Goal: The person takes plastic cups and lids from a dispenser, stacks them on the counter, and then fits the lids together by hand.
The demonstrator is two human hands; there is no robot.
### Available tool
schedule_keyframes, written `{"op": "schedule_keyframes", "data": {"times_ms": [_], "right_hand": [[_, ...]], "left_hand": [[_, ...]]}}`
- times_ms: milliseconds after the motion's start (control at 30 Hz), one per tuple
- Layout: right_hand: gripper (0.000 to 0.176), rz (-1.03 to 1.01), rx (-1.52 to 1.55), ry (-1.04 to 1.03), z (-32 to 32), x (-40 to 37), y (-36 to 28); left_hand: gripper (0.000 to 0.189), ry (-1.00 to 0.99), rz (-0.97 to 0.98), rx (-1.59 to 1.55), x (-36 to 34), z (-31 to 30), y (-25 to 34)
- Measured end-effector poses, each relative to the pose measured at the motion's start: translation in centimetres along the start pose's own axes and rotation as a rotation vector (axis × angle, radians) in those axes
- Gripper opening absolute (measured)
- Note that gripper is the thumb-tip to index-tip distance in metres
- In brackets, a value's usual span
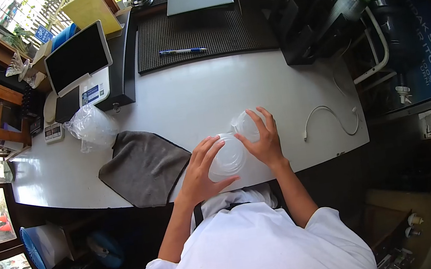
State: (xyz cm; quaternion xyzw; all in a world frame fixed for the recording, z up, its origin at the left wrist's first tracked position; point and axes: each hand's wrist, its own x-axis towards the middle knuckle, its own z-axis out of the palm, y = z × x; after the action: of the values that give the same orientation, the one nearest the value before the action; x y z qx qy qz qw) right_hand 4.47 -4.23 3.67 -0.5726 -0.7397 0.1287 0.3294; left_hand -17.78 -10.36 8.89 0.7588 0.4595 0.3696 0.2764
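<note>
Two stacks of clear plastic lids stand side by side near the front edge of the white counter. My left hand [202,170] curves its thumb and fingers around the nearer stack of lids [230,157]. Around the farther, smaller-looking stack of lids [247,124], my right hand [265,143] is closed, its thumb reaching toward the first stack. Left of my left hand lies a dark grey cloth [145,166], spread flat and partly over the counter edge. The undersides of both stacks are hidden.
A crumpled clear plastic bag [92,128] rests beyond the cloth. At the back, a pen [182,51] lies on a black rubber mat [223,34]. A tablet [78,57] stands at the left. A white cable [327,108] curls at the right, below a black cup holder [303,34].
</note>
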Motion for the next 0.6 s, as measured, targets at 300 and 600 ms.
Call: {"op": "schedule_keyframes", "data": {"times_ms": [300,600], "right_hand": [[0.071,-0.002,-0.106,-0.053,0.3,0.0,0.5],[0.071,-0.056,-0.168,-0.107,1.1,-0.2,1.4]], "left_hand": [[0.091,0.029,-0.016,0.003,-0.2,0.2,-0.4],[0.098,-0.009,-0.010,0.031,0.4,-0.6,-0.3]]}}
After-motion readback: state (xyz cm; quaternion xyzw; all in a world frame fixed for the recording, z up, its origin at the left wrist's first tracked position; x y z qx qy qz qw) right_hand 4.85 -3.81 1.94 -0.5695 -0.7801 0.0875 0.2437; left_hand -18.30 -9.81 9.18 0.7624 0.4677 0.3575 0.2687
